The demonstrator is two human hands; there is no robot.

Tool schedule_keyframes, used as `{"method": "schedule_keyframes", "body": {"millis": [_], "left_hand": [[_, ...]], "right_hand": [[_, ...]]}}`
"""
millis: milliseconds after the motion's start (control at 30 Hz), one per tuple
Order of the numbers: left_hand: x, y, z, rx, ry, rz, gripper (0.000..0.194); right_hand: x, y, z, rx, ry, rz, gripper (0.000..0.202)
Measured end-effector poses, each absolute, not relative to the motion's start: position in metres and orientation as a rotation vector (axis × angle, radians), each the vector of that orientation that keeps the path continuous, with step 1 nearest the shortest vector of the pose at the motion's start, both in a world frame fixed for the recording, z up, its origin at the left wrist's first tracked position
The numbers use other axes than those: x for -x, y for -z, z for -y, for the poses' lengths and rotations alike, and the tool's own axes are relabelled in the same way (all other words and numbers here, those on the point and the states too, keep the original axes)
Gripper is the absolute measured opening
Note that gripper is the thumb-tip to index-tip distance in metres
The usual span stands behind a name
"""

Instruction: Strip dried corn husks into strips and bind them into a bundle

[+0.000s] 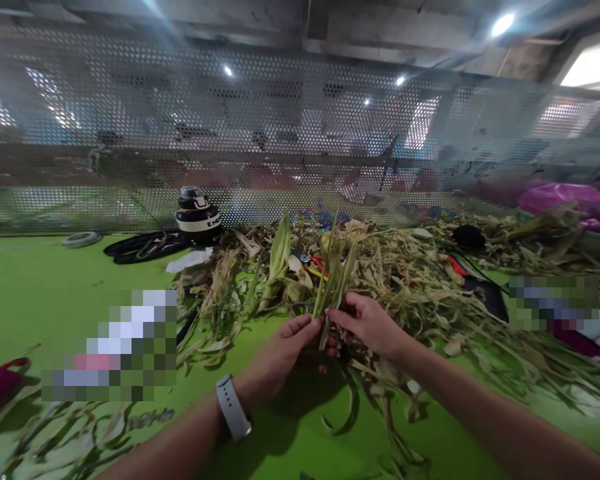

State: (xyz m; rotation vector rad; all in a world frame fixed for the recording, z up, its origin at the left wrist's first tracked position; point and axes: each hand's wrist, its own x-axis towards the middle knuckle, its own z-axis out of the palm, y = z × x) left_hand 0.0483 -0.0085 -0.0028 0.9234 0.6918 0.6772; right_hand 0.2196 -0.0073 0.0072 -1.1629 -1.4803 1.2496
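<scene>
While the left hand [296,339] pinches husks [333,280], the right hand [373,325] apparently grips them too.

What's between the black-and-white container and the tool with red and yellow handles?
In the head view, a large green husk and dried husk scraps show between them.

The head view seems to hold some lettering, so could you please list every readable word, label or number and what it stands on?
"U": upper part of the black-and-white rounded object; further letters unclear.
"EN": its lower white band; what follows is unclear.
Too blurred to read: dark marking on the green tabletop.
Too small to read: pale print on the magenta item at right.
</scene>
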Motion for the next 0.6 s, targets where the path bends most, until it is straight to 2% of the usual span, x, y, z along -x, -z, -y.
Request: {"method": "schedule_keyframes", "body": {"millis": [267,433,600], "left_hand": [[-0.051,0.005,0.010,-0.906,-0.731,-0.740,0.022],[-0.051,0.005,0.012,-0.993,-0.698,-0.710,0.021],[-0.050,0.006,0.012,-0.985,-0.640,-0.662,0.021]], "right_hand": [[-0.222,-0.018,0.010,1.116,-1.308,1.430,0.030],[-0.221,-0.010,0.010,1.123,-1.011,1.555,0.019],[-0.216,-0.003,0.013,1.130,-1.216,1.371,0.025]]}}
